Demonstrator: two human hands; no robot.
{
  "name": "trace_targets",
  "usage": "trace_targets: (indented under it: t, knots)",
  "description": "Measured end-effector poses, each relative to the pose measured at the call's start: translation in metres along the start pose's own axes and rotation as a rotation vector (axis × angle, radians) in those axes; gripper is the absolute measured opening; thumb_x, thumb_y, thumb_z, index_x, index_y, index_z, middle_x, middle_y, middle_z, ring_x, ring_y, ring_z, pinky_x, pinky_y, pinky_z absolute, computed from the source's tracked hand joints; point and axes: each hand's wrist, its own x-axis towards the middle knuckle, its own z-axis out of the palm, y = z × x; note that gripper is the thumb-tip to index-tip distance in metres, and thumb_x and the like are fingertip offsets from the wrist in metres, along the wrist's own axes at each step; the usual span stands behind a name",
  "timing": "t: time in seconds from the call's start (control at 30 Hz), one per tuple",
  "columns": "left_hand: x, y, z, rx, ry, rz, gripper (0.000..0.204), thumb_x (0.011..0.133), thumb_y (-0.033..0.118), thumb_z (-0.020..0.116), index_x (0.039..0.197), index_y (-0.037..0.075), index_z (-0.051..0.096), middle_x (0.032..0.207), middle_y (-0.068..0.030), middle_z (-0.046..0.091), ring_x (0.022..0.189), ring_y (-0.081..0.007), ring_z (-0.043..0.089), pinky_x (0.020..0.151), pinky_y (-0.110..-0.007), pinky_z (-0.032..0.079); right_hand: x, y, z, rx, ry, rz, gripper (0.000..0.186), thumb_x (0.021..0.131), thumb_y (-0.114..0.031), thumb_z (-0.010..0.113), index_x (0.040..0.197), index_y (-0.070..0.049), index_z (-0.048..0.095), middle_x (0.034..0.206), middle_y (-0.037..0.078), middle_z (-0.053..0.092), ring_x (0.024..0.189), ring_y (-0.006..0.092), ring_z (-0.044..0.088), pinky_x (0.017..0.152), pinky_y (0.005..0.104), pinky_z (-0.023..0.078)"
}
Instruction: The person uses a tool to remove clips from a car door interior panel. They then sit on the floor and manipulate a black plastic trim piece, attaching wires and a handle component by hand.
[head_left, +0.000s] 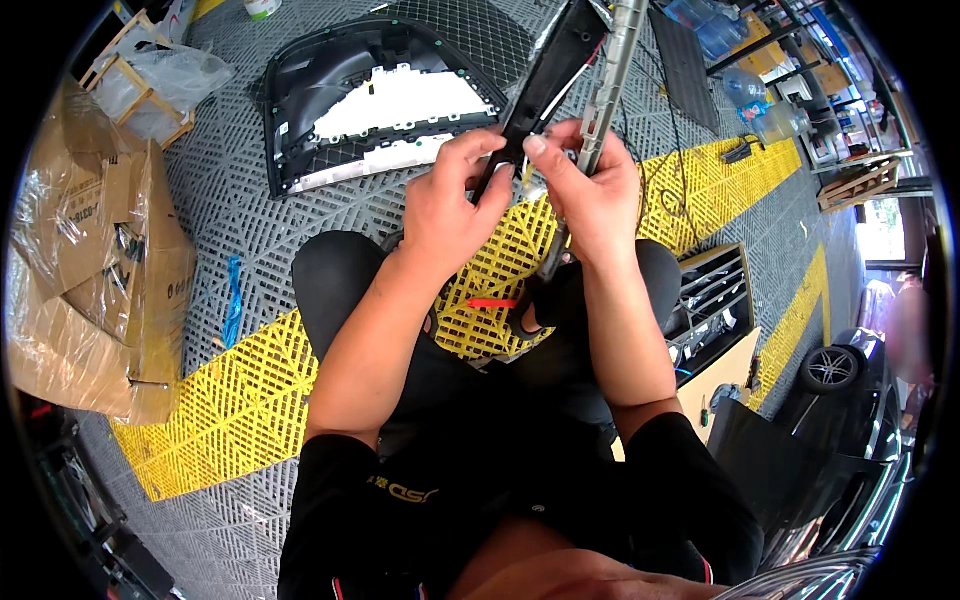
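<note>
Head view shows two long strips at the person's hands: one flat, black plastic strip (552,75) and one narrow, ribbed grey strip (612,85), both just right of one large, black moulded panel (318,70) with a bright white inner area. Also counted are one brown cardboard box wrapped in clear film (125,260) left of the panel, one thin blue item (233,300) below its left end, one small red object (490,303) below its right end, and one black slatted part (712,305) farther right and lower.

The left hand (450,205) is nearly closed, its thumb and fingers pinching the lower end of the black strip. The right hand (598,190) is partly curled, fingers around the grey strip, its thumb tip pointing at the black strip; whether the thumb touches it I cannot tell.

The panel's right end lies near the left hand, so room is narrow on that side. Both strips run upward past the panel's right end, close together. Grey slatted floor grating (225,195) shows between panel and box, and yellow grating (480,255) shows below the panel's right end, between the bent knees.
</note>
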Motion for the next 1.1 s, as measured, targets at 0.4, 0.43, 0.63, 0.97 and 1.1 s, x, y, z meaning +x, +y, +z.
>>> trace_targets:
  t: [0.4,0.43,0.63,0.97,1.1]
  knots:
    - [0.001,0.008,0.010,-0.141,0.060,-0.112,0.060,0.086,-0.004,0.073,0.143,0.001,0.055,0.122,-0.0193,0.073,0.090,-0.0166,0.076,0.075,-0.028,0.062,0.011,0.016,0.000,-0.530,0.139,-0.514,0.018,0.082,-0.008,0.084,0.095,0.001,0.076,0.095,0.012,0.075,0.079,0.0213,0.072,0.071,0.0305,0.056]
    - [0.000,0.008,0.010,-0.143,0.068,-0.119,0.059,0.086,-0.004,0.074,0.142,0.000,0.057,0.120,-0.0189,0.073,0.089,-0.0156,0.076,0.075,-0.028,0.062,0.011,0.015,0.000,-0.543,0.134,-0.505,0.018,0.082,-0.008,0.084,0.095,0.001,0.076,0.094,0.012,0.076,0.079,0.0211,0.072,0.072,0.0307,0.057]
    - [-0.007,0.009,0.011,-0.081,0.122,-0.061,0.057,0.085,-0.006,0.074,0.139,-0.002,0.059,0.111,-0.0167,0.076,0.085,-0.0120,0.074,0.074,-0.027,0.061,0.011,0.008,0.008,-0.437,0.104,-0.370,0.017,0.083,-0.011,0.084,0.094,-0.001,0.077,0.088,0.011,0.075,0.076,0.0198,0.071,0.070,0.0305,0.056]
    - [-0.011,0.014,0.019,-0.113,0.156,-0.035,0.059,0.087,-0.013,0.070,0.143,-0.009,0.052,0.123,-0.0171,0.072,0.089,-0.0065,0.067,0.072,-0.021,0.055,0.009,0.012,0.008,-0.442,0.166,-0.482,0.019,0.081,-0.012,0.086,0.093,-0.002,0.077,0.084,0.008,0.073,0.070,0.0156,0.066,0.065,0.0278,0.052]
    - [-0.011,0.014,0.019,-0.033,0.194,-0.003,0.057,0.083,-0.007,0.074,0.138,-0.004,0.060,0.098,-0.0137,0.077,0.077,-0.0102,0.072,0.068,-0.026,0.060,0.008,0.012,0.009,-0.403,0.153,-0.428,0.018,0.081,-0.012,0.086,0.094,-0.002,0.077,0.084,0.008,0.073,0.069,0.0150,0.065,0.065,0.0281,0.052]
